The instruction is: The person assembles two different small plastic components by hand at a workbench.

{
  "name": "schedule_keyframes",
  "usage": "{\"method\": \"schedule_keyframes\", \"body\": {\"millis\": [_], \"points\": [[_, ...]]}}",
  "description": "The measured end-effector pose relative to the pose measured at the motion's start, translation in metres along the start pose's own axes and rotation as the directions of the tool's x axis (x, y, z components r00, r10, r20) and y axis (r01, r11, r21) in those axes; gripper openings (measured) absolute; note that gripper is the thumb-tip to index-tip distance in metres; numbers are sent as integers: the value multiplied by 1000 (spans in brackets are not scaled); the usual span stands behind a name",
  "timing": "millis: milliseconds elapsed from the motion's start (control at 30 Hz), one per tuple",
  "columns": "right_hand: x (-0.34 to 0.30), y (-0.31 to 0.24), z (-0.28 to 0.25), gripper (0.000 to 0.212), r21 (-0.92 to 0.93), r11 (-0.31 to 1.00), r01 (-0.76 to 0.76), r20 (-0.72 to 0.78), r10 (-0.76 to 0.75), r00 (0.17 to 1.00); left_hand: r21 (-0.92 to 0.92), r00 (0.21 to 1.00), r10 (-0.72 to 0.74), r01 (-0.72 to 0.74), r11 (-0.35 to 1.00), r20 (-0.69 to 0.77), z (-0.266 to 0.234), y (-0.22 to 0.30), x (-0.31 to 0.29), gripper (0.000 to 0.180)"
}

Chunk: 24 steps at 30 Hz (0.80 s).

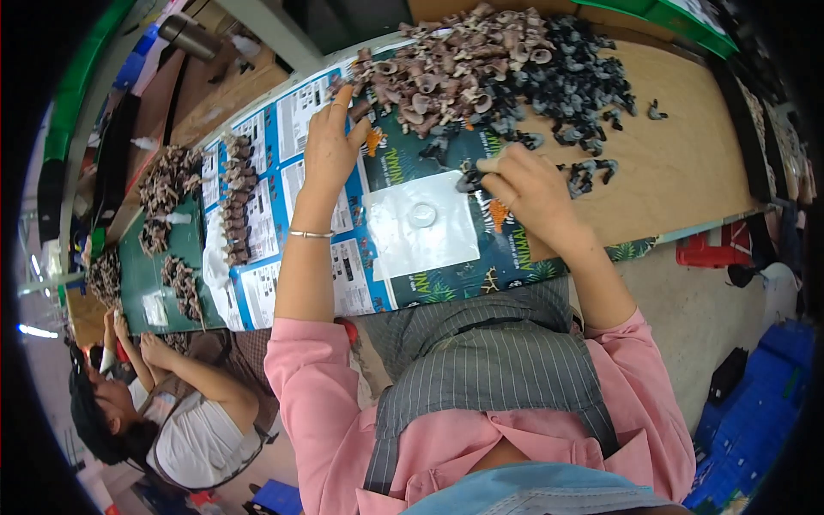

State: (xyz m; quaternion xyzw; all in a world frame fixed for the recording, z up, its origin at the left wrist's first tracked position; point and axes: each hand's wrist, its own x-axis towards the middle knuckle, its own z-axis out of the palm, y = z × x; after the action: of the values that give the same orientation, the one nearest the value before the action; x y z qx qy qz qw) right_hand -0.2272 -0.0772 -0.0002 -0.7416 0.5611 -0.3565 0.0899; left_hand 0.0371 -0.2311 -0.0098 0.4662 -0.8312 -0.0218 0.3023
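My left hand [330, 142] reaches to the left edge of a heap of brown, cup-ended plastic pieces [438, 69]. A brown plastic piece [360, 110] sits between its thumb and index finger. My right hand [532, 184] is closed in a pinch, with a small grey-and-black plastic piece [469, 178] at its fingertips; its other fingers are curled under. Below and between the hands lies a clear plastic bag [408, 245] with a round clear disc [421, 215] on it. Grey-and-black pieces [571, 81] are heaped beside the brown ones.
Printed sheets with animal pictures [429, 163] cover the table, brown cardboard [678, 129] its right side. A row of brown pieces [236, 202] stands at left, more piles [167, 180] beyond. A co-worker [184, 412] sits at lower left. Blue crates [755, 421] are at lower right.
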Motion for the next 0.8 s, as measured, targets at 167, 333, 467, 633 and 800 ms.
{"method": "schedule_keyframes", "body": {"millis": [167,333,467,633,800], "points": [[-13,0,10,18,-167,984,66,12,-64,998,-4,988,-93,94,996,127,8,2,0,37],[-21,4,14,18,-125,986,107,44,-102,994,-638,821,-473,555,534,319,-14,0,-46,52],[-17,6,18,15,-79,983,166,33,-164,986,-928,732,-603,372,-38,318,-47,30,-94,56],[-8,0,10,14,-16,974,226,6,-226,974,-941,682,-655,306,-147,325,-66,37,-143,46],[-4,-41,12,14,175,971,161,46,-172,984,-909,707,-666,405,103,240,-68,58,-169,42]]}}
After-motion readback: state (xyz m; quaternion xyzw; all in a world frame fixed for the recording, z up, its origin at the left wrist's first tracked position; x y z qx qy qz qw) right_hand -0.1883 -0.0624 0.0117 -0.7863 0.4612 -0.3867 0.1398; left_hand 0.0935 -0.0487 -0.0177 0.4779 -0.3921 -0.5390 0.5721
